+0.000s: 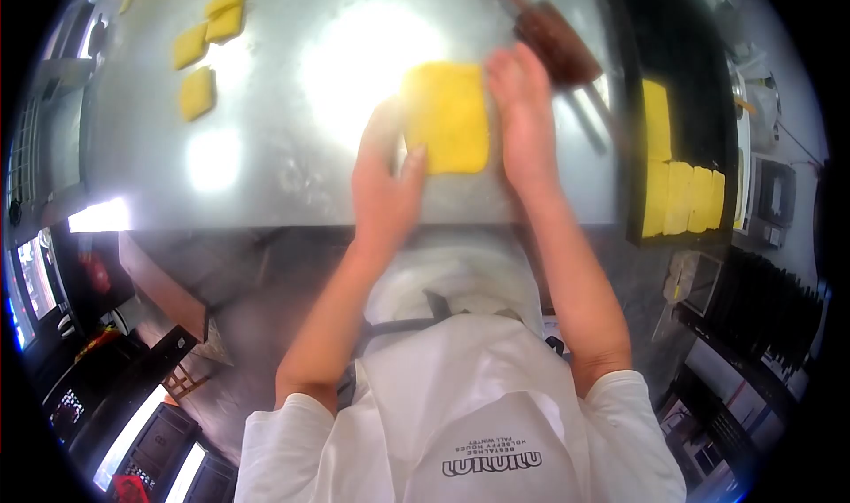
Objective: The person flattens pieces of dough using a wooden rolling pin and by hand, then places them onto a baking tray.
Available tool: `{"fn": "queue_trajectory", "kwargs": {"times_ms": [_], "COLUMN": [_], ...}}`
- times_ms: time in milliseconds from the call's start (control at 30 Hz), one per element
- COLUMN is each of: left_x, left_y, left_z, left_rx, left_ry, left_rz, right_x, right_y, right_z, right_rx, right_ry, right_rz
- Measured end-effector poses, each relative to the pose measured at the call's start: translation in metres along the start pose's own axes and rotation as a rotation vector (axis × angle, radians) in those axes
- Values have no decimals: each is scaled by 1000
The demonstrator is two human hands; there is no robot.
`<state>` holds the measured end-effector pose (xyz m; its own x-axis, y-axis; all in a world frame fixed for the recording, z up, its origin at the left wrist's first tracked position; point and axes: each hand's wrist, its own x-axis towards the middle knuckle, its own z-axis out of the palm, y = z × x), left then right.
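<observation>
A flat yellow sheet of dough (450, 118) lies on the metal table (292, 184) between my two hands. My left hand (388, 171) is at its left edge, fingers apart, the thumb touching the lower left corner; its fingertips are blurred. My right hand (522, 109) stands on edge along the right side of the sheet, its fingers stretched out and close together, holding nothing. Just beyond my right hand lies a brown wooden roller (558, 44) with a handle.
Several small yellow pieces (197, 93) lie at the table's upper left. A dark tray (695, 104) at the right holds several yellow slabs (677, 197). Black racks (766, 313) stand at the far right. The table's front edge runs before my apron.
</observation>
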<state>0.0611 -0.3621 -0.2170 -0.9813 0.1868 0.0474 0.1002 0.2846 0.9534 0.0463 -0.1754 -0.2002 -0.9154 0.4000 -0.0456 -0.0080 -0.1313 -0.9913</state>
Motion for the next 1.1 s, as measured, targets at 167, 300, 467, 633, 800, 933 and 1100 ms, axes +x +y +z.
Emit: {"fn": "queue_trajectory", "kwargs": {"times_ms": [167,300,467,633,800,933,1100], "left_x": [-19,-25,-30,-33,-41,-42,-44], "left_y": [-8,-13,-3,-10,-17,-11,-13], "left_z": [-18,-22,-14,-12,-17,-16,-24], "left_rx": [223,161,148,223,309,203,437], "left_ry": [-34,27,65,85,97,88,-64], "left_rz": [228,170,81,194,341,267,438], "right_x": [-19,-36,-28,-19,-23,-19,-21], "right_y": [-15,-21,-14,-27,-19,-29,-50], "right_z": [-19,-10,8,14,22,18,-22], "right_rx": [-610,-825,-957,-1020,-1099,-1039,-874], "right_ry": [6,-250,-419,-451,-462,-384,-217], "right_rz": [-144,-231,-195,-111,-3,-58,-4]}}
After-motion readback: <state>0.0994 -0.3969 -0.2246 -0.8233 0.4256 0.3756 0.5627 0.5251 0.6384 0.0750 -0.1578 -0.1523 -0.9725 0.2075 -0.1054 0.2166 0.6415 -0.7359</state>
